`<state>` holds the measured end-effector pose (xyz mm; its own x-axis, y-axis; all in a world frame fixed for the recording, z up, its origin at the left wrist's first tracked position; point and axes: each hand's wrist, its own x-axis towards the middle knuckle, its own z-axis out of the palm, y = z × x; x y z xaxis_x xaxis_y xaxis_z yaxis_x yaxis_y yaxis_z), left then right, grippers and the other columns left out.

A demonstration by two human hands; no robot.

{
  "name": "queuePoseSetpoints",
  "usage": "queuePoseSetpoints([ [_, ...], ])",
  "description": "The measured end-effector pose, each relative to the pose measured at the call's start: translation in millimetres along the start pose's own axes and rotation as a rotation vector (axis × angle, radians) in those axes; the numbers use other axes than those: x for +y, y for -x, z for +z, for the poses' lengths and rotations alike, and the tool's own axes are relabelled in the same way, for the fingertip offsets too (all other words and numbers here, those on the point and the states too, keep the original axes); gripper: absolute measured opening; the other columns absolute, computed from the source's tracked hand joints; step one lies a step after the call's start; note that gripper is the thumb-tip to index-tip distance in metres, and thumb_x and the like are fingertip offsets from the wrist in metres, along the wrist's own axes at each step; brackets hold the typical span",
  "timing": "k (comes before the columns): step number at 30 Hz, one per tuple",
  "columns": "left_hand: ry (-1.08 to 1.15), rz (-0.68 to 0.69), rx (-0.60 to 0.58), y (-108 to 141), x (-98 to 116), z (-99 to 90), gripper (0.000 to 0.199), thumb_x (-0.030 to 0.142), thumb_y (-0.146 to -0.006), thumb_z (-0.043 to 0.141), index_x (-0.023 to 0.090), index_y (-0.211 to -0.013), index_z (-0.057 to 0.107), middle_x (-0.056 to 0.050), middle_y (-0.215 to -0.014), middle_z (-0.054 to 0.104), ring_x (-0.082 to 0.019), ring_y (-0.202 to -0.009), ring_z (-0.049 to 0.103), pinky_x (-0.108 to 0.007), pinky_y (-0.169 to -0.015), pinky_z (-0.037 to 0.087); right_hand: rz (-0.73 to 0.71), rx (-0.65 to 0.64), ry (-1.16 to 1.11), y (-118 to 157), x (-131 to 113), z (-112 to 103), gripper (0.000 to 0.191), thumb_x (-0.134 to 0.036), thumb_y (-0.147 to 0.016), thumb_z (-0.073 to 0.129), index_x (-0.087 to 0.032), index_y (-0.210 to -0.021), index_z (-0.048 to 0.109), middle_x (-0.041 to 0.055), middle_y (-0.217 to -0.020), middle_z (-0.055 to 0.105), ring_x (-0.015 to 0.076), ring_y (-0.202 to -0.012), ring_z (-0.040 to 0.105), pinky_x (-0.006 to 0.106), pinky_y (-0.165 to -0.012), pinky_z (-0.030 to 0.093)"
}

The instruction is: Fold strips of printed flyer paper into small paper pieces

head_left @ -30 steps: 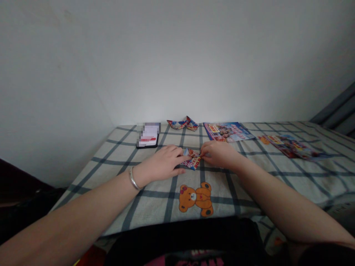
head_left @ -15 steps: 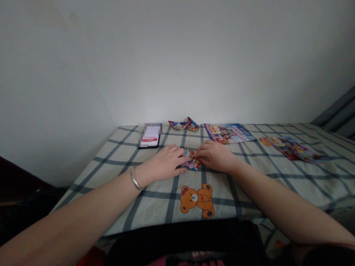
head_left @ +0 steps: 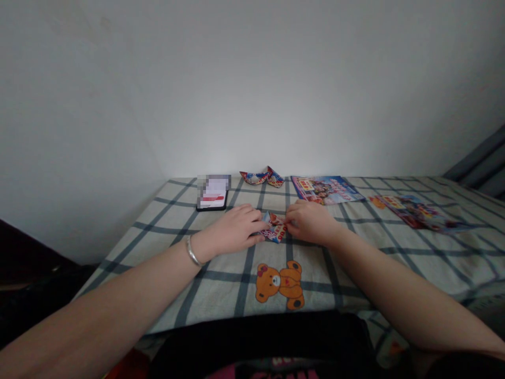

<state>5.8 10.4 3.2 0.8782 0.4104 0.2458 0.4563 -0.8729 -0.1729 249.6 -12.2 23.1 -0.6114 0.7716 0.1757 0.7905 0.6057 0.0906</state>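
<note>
A small folded piece of colourful printed paper lies on the checked tablecloth between my hands. My left hand holds its left side, the fingertips pressed onto the paper. At the right edge, my right hand pinches the paper between thumb and fingers. Further back, near the wall, two folded paper pieces of similar print stand close together.
A phone with a lit screen lies at the back left. To the right are a printed leaflet and a second leaflet. A white wall rises behind the table's far edge.
My right hand's fingertips have shifted slightly right, from the middle of the folded paper to its right edge, baring more of the print. My left hand has barely moved.
</note>
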Motion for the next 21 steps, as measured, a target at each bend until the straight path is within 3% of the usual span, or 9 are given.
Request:
queuePoseSetpoints([
  [5,0.098,0.058,0.0,3.2,-10.8,-3.7,0.028,0.035,-0.101,0.046,0.019,-0.098,0.068,-0.006,-0.096,0.066,-0.021,-0.098,0.058,-0.038,-0.093,0.045,0.04,-0.051,0.015,1.0,6.5,-4.4,0.022,-0.02,-0.083,0.055,-0.019,-0.085,0.076,0.007,-0.093,0.073,0.0209,-0.089,0.064,0.03,-0.076,0.047],
  [13,0.254,0.036,0.013,10.4,-23.0,-4.8,0.031,0.034,-0.101,0.044,0.02,-0.109,0.07,-0.007,-0.109,0.072,-0.02,-0.106,0.065,-0.038,-0.094,0.05,0.06,-0.089,-0.018,3.6,6.7,-5.5,0.025,-0.022,-0.086,0.052,-0.019,-0.089,0.077,0.007,-0.1,0.074,0.0212,-0.093,0.067,0.03,-0.077,0.049],
  [17,0.238,0.06,0.028,9.2,-23.2,-4.2,0.03,0.034,-0.101,0.047,0.02,-0.111,0.071,-0.006,-0.111,0.073,-0.021,-0.106,0.066,-0.038,-0.095,0.05,0.066,-0.083,-0.023,2.5,4.9,-5.3,0.027,-0.024,-0.089,0.05,-0.018,-0.088,0.077,0.0073,-0.099,0.073,0.0203,-0.092,0.067,0.029,-0.077,0.049],
  [21,0.181,0.05,0.047,7.5,-20.0,-4.7,0.03,0.034,-0.1,0.049,0.018,-0.102,0.073,-0.007,-0.107,0.074,-0.022,-0.098,0.068,-0.038,-0.089,0.052,0.054,-0.079,-0.034,0.4,6.7,-4.1,0.027,-0.027,-0.09,0.052,-0.018,-0.084,0.076,0.0077,-0.097,0.073,0.0201,-0.091,0.067,0.029,-0.078,0.048],
])
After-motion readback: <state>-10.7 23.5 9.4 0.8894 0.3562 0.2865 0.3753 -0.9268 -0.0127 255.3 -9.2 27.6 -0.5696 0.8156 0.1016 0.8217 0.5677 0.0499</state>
